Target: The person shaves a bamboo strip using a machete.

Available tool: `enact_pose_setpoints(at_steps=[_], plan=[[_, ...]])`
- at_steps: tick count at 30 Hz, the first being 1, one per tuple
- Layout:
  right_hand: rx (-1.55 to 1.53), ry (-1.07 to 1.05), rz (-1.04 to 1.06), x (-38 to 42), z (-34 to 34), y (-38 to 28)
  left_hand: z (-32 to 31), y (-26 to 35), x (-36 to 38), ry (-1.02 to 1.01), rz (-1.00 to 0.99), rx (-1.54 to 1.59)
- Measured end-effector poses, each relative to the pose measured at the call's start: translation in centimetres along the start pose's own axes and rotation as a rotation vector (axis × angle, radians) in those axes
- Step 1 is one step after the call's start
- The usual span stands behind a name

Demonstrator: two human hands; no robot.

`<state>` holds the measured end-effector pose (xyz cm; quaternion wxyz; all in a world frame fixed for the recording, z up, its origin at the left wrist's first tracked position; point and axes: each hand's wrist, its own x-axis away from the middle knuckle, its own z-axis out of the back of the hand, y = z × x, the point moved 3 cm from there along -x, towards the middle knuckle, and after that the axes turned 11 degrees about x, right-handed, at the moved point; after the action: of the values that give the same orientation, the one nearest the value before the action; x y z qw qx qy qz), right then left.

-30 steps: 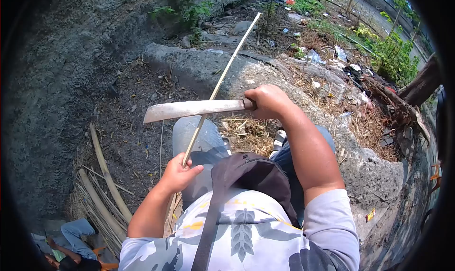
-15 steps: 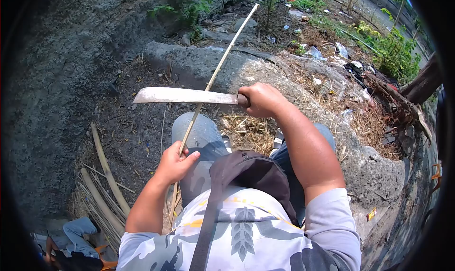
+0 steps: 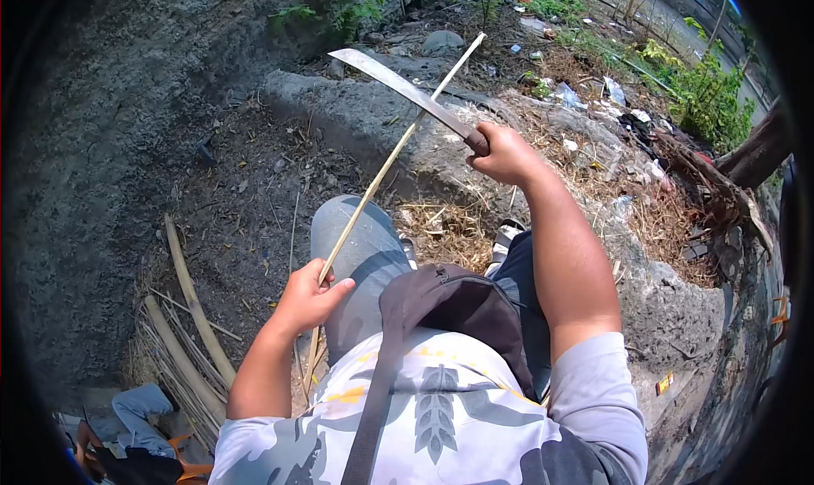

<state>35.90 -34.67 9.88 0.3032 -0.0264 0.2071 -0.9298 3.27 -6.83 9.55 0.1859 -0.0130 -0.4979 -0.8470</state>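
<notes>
My right hand (image 3: 502, 153) is closed around the dark handle of a machete (image 3: 398, 84), whose long blade points up and to the left. Across a thin pale bamboo strip (image 3: 373, 188) lies the blade, crossing it in the strip's upper part. My left hand (image 3: 314, 297) grips the strip lower down, fingers wrapped round it and thumb pointing right. From there the strip slants up and to the right, passing over my left knee (image 3: 348, 222). Its lower end runs down beside my left forearm.
Several bamboo lengths (image 3: 197, 290) lie on the ground at the left, near another person's leg (image 3: 140, 413). A rough stone ledge (image 3: 339, 103) runs in front of me. Litter and dry straw (image 3: 661, 205) spread at the right by a tree trunk (image 3: 755, 150). A dark bag (image 3: 462, 307) rests on my lap.
My right hand has moved up and to the right with the machete, and the blade has turned from level to slanting. The strip's top has tipped right and lower; my left hand stays nearly still.
</notes>
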Motion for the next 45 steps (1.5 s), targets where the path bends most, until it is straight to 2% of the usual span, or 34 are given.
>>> enact_pose_setpoints(at_steps=[2,6,9,12,15,17,19,22,25,29,32,35,38,43,45], plan=[[0.011,0.050,0.031,0.0,-0.6,-0.4,-0.2,-0.1,-0.2,0.000,0.017,0.039],[0.153,-0.022,0.081,0.5,0.2,-2.5,-0.1,-1.0,-0.2,0.012,0.048,0.128],[0.280,0.059,0.127,1.0,1.1,-3.3,0.3,-1.1,0.2,0.012,0.064,0.143],[0.270,0.077,0.208,0.9,0.6,-3.1,0.4,-2.0,0.6,0.022,0.023,0.159],[0.273,-0.055,0.170,0.8,0.2,-3.1,0.3,-2.4,0.7,0.015,0.058,0.196],[0.387,0.204,0.252,1.1,0.0,-2.9,0.2,-2.4,0.6,0.008,0.092,0.218],[0.444,0.246,0.233,1.4,0.7,-3.2,0.0,-2.6,0.2,0.010,0.098,0.232],[0.349,0.040,0.122,1.6,1.9,-3.3,-0.1,-2.9,-0.2,0.002,0.096,0.210],[0.160,-0.031,0.150,1.7,2.0,-3.0,-0.1,-2.3,-0.1,-0.028,0.109,0.355],[0.059,-0.017,0.266,1.8,1.2,-3.7,0.0,-3.5,-0.8,0.008,0.089,0.449],[0.088,0.196,0.422,2.2,2.1,-5.2,0.4,-2.8,-0.8,0.044,0.069,0.504],[0.188,0.236,0.381,2.2,1.5,-5.6,0.9,-2.2,-0.5,0.042,0.108,0.492],[0.275,0.162,0.315,2.9,1.8,-6.9,0.8,-2.3,-0.6,0.036,0.115,0.483],[0.333,0.255,0.612,3.1,-0.1,-8.6,-0.5,-0.8,-1.2,0.033,0.059,0.330],[0.322,0.279,0.589,2.6,0.2,-8.1,-0.6,0.5,-1.2,0.020,0.037,0.247]])
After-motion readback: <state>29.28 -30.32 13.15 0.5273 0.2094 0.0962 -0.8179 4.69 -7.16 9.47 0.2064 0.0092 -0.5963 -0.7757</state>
